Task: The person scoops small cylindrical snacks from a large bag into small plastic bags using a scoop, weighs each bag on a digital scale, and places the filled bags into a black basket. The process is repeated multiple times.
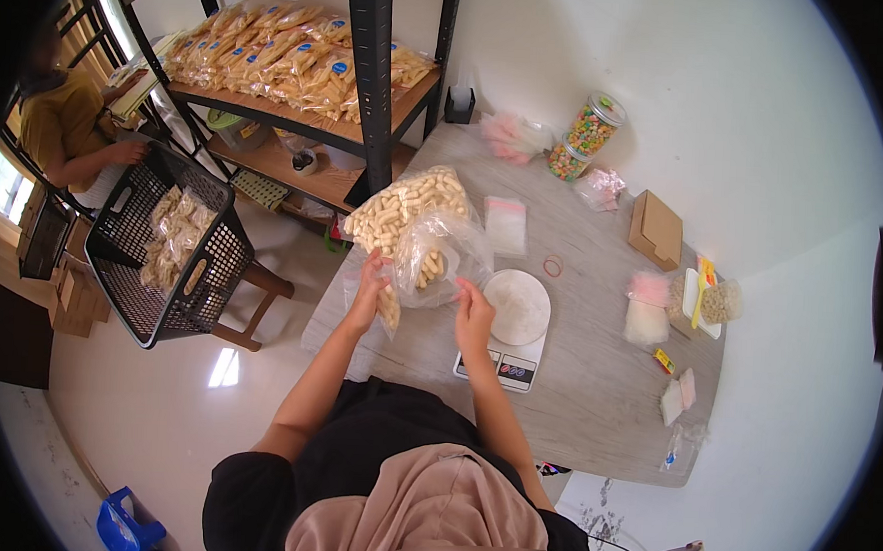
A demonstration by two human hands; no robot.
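My left hand (370,291) is at the lower left edge of a large clear plastic bag of pale stick-shaped snacks (400,211), above the table (584,400). Beside its fingers hangs a small clear bag with some snacks (388,310); how it is held cannot be told. My right hand (475,310) pinches the rim of the large bag's wide mouth (472,240), through which more snacks show. Just right of this hand is a white digital kitchen scale (518,308) with a bare round plate. A stack of empty clear bags (506,226) lies behind the scale.
At the left, a co-worker (71,126) touches a black plastic basket (155,322) holding bagged snacks. A metal rack (376,88) with packed bags stands behind. Candy jars (592,127), a cardboard box (656,229), rubber bands (553,265) and small bags (647,307) are on the table.
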